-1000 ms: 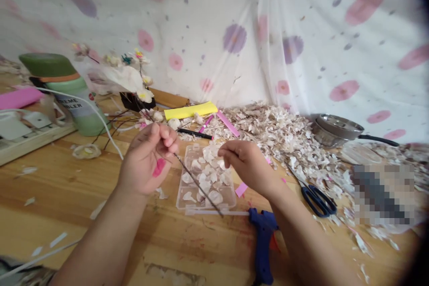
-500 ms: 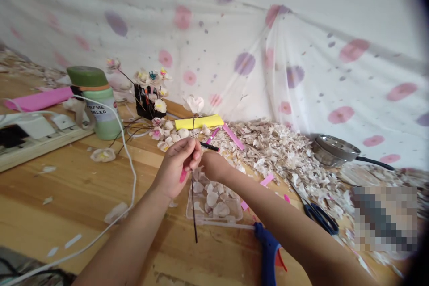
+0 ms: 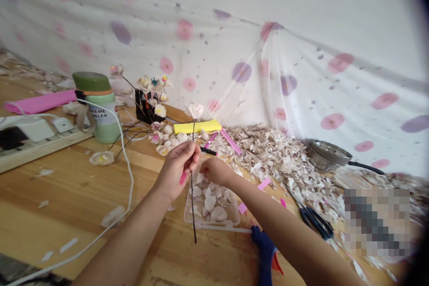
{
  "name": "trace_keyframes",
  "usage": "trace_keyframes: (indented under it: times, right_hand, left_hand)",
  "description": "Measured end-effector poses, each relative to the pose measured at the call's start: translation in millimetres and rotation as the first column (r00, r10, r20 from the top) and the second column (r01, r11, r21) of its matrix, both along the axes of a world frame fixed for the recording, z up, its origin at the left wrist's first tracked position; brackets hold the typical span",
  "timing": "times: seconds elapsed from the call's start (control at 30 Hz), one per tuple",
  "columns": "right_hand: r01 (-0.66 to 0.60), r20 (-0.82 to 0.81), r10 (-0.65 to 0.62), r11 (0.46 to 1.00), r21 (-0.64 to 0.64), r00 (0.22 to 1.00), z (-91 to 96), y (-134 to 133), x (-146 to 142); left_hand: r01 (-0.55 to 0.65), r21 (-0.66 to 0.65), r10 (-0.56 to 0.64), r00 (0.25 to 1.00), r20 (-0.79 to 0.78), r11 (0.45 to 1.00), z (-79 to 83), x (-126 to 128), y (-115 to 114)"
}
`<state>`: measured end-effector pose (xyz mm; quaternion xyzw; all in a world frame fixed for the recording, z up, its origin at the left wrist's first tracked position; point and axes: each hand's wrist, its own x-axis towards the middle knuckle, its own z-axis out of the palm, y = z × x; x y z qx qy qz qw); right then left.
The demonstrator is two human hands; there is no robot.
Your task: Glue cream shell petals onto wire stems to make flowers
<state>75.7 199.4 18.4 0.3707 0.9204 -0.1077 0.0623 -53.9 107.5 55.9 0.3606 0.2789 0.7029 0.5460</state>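
Observation:
My left hand point(image 3: 178, 166) is closed round a thin dark stem point(image 3: 193, 205), which stands nearly upright. At the stem's top is a white artificial flower point(image 3: 195, 110) with a few petals. My right hand point(image 3: 217, 171) is beside it, over the back of a clear plastic box point(image 3: 187, 220). Its fingers are curled; what they hold, if anything, is hidden. Loose pale petals point(image 3: 210, 201) lie in the box. Something pink shows at my left palm. A black marker pen point(image 3: 208, 151) lies just behind my hands.
A blue glue gun point(image 3: 264, 250) lies near the right forearm, with scissors point(image 3: 317, 221) farther right. Behind are a petal heap point(image 3: 258, 147), a metal pan point(image 3: 328, 154) and a yellow paper roll point(image 3: 197, 126). At left are a green tumbler point(image 3: 102, 114), a power strip point(image 3: 43, 147) and a white cable point(image 3: 130, 187).
The view has shifted slightly. My right hand has drawn a little down and away from the left hand, its curled fingers now showing more. My left hand still holds the flower stem.

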Motion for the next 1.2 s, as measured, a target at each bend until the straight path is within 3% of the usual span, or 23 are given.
trace_keyframes:
  times: [0.2, 0.5, 0.8, 1.03, 1.2]
  right_hand:
    - [0.034, -0.001, -0.034, 0.999, 0.026, 0.999, 3.0, 0, 5]
    - [0.086, 0.116, -0.088, 0.996, 0.023, 0.989, 5.7, -21, 6]
    - [0.198, 0.124, -0.196, 0.98, -0.007, 0.973, 3.2, -18, 8]
    - [0.264, -0.068, -0.277, 0.951, -0.161, 0.958, 5.3, -10, 13]
    - [0.276, -0.313, -0.368, 0.913, -0.3, 0.876, 14.5, -6, 38]
  left_hand:
    - [-0.01, -0.009, 0.01, 1.0, -0.023, 1.0, -0.8, 1, 1]
    - [-0.019, -0.038, 0.018, 0.999, -0.034, 0.999, -0.1, 2, 0]
    - [-0.025, -0.049, 0.023, 0.999, -0.038, 0.998, 0.0, 3, 1]
    - [-0.037, -0.069, 0.033, 0.997, -0.064, 0.997, -2.3, 1, 2]
    - [-0.056, -0.101, 0.045, 0.993, -0.112, 0.993, -3.5, 4, 3]
